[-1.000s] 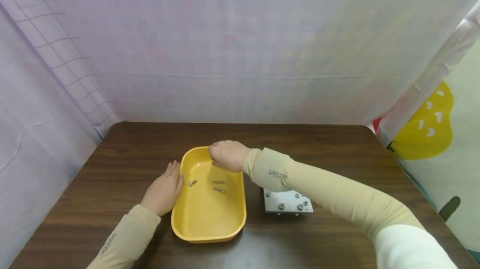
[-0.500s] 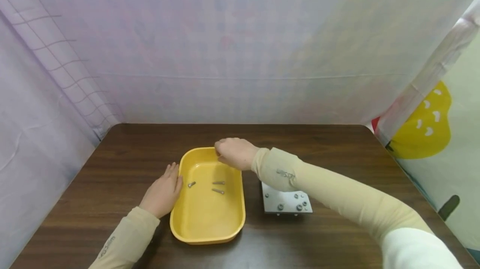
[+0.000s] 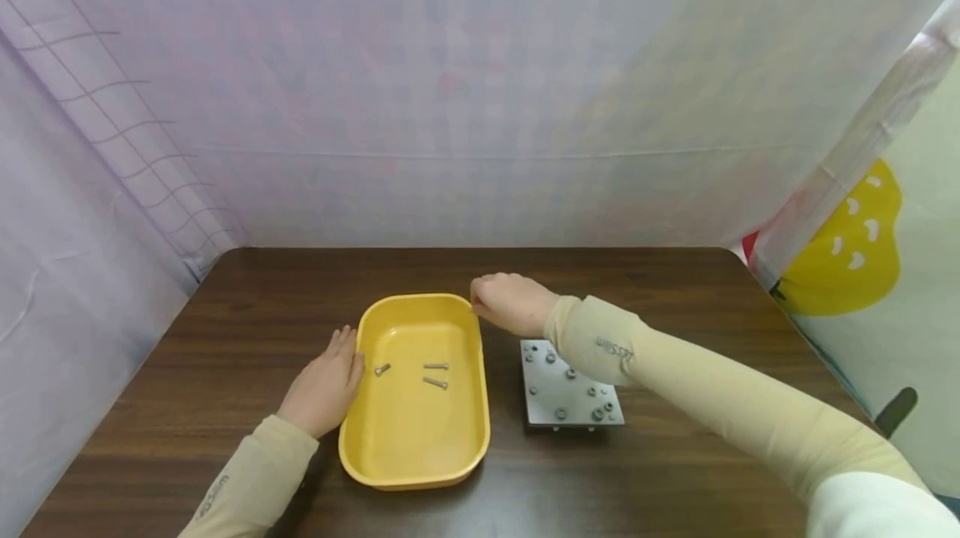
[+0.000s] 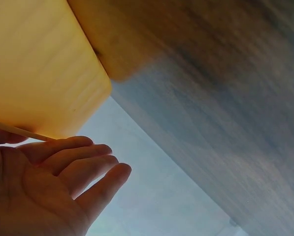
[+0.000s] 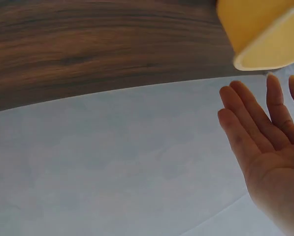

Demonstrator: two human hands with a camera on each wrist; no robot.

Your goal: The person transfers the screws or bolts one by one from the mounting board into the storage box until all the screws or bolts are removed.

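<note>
A yellow plastic tray (image 3: pixel 416 442) sits in front of me, holding three metal screws: a short one (image 3: pixel 382 369) at the left and two longer ones, the upper screw (image 3: pixel 437 366) and the lower screw (image 3: pixel 435 383). Along the tray's left rim rests my left hand (image 3: pixel 321 388), its fingers straight and the rim between thumb and fingers (image 4: pixel 82 167). At the far right corner hovers my right hand (image 3: pixel 517 305). The right wrist view shows its fingers (image 5: pixel 250 118) loosely extended, apart from one another at the tips, with nothing seen between them, near the tray edge (image 5: pixel 265 46).
Right of the tray lies a square metal plate (image 3: pixel 543 401) with several screws or nuts standing on it, partly covered by my right sleeve (image 3: pixel 600 342). Everything stands on a dark wood table (image 3: pixel 262 313). Pale cloth (image 3: pixel 480 105) hangs behind its far edge.
My right hand has moved right, from over the tray's far end to its far right corner, uncovering more of the metal plate. The left hand stays at the rim; the screws lie as before.
</note>
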